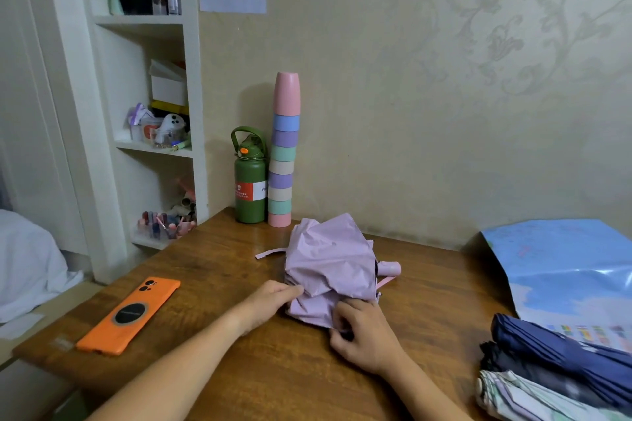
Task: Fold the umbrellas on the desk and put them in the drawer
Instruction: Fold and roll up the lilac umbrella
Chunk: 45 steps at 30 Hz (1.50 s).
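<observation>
A lilac umbrella [330, 266] lies collapsed and crumpled in the middle of the wooden desk [239, 352], its pink handle [390, 268] pointing right and its strap [270, 253] trailing left. My left hand [270, 301] pinches the fabric at the umbrella's near left edge. My right hand [362, 331] grips a fold of fabric at its near right corner. At the desk's right edge lie more umbrellas: a navy one [561, 352], a black one [533, 376] and a white patterned one [519, 400]. No drawer is in view.
An orange phone [131, 314] lies on the left of the desk. A green bottle [250, 188] and a tall stack of pastel cups [284, 154] stand at the back by the wall. A blue printed sheet [567, 270] lies at the right. Cluttered shelves [154, 147] stand at the left.
</observation>
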Motion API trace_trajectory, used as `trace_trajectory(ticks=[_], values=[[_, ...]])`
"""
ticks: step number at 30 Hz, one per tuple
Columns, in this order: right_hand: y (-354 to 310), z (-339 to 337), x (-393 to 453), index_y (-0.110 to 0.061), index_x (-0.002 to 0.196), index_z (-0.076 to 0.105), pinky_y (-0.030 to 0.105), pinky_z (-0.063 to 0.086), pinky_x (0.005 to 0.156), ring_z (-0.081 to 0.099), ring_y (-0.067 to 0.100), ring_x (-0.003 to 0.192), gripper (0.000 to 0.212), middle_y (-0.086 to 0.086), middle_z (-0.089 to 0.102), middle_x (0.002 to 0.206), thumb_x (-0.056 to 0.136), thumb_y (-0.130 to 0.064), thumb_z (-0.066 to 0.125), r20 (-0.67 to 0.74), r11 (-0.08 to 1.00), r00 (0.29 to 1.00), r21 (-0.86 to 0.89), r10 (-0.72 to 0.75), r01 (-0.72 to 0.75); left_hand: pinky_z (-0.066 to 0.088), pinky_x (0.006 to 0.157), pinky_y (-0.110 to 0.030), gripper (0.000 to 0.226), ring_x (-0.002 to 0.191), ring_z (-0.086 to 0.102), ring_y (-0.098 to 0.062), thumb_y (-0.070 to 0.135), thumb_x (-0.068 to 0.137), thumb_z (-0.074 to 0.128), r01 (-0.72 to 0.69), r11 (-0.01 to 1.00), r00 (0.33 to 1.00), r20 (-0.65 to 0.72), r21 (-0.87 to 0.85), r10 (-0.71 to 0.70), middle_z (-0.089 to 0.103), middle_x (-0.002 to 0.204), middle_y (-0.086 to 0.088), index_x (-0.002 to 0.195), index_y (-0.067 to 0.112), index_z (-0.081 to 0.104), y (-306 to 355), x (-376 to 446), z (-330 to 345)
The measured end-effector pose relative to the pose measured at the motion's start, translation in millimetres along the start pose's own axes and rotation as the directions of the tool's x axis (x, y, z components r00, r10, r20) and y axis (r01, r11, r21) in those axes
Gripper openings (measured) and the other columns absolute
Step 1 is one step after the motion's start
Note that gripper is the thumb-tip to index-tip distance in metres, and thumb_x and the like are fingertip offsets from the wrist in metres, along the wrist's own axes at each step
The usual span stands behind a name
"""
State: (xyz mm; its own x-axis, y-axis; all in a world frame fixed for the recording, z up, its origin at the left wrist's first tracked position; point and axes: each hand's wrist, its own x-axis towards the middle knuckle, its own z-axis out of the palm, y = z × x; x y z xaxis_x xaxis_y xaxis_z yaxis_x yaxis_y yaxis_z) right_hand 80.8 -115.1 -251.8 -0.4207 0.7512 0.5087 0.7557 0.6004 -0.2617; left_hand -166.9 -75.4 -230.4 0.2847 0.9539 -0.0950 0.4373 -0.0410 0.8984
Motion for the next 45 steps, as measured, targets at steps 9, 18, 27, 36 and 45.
trace_trajectory(ticks=[9,18,27,36,45], values=[[1,0,-2,-0.028,0.085,0.051,0.033,0.045,0.066,0.053,0.009,0.077,0.023,-0.013,0.059,0.084,0.088,-0.050,0.060,0.053,1.000,0.999,0.028,0.000,-0.001,0.034,0.060,-0.022,0.043,0.064,0.041,-0.006,0.030,0.096,0.071,-0.091,0.994,0.991,-0.088,0.061,0.096,0.043,0.069,0.006,0.063,0.013,0.049,-12,2,4],[-1,-5,-9,-0.028,0.082,0.049,0.031,0.044,0.066,0.050,0.010,0.077,0.012,-0.015,0.048,0.083,0.082,-0.030,0.060,0.047,0.999,0.998,0.040,-0.037,0.035,0.034,0.071,-0.032,0.029,0.073,0.044,-0.015,0.023,0.097,0.063,-0.076,0.997,0.992,-0.101,0.016,0.077,0.047,0.077,-0.004,0.071,0.013,0.055,-5,-7,4],[7,-1,-21,-0.025,0.069,0.057,0.031,0.028,0.069,0.057,0.021,0.069,0.021,-0.006,0.057,0.072,0.085,-0.034,0.065,-0.126,0.936,0.988,-0.351,-0.088,0.039,0.038,0.087,-0.016,0.035,0.097,0.053,0.000,0.034,0.093,0.074,-0.092,0.981,0.982,-0.148,0.172,0.118,0.062,0.104,0.007,0.088,0.000,0.077,-13,-20,3],[8,-9,-24,-0.022,0.082,0.047,0.031,0.034,0.063,0.048,0.022,0.077,0.021,-0.005,0.051,0.088,0.071,-0.020,0.065,-0.073,0.947,0.994,-0.317,-0.081,0.054,0.048,0.082,-0.021,0.028,0.087,0.062,-0.017,0.033,0.094,0.072,0.024,1.000,0.983,-0.183,-0.014,-0.026,0.070,0.091,-0.010,0.079,0.009,0.074,3,-27,6],[13,-35,-26,-0.023,0.078,0.044,0.026,0.018,0.065,0.048,0.022,0.074,0.023,-0.005,0.051,0.081,0.065,-0.021,0.064,-0.005,0.948,0.995,-0.305,-0.100,0.093,0.044,0.051,-0.020,0.012,0.049,0.054,-0.010,0.020,0.091,0.078,0.068,0.996,0.997,-0.044,0.057,-0.066,0.078,0.099,-0.004,0.099,0.012,0.076,22,-40,0]])
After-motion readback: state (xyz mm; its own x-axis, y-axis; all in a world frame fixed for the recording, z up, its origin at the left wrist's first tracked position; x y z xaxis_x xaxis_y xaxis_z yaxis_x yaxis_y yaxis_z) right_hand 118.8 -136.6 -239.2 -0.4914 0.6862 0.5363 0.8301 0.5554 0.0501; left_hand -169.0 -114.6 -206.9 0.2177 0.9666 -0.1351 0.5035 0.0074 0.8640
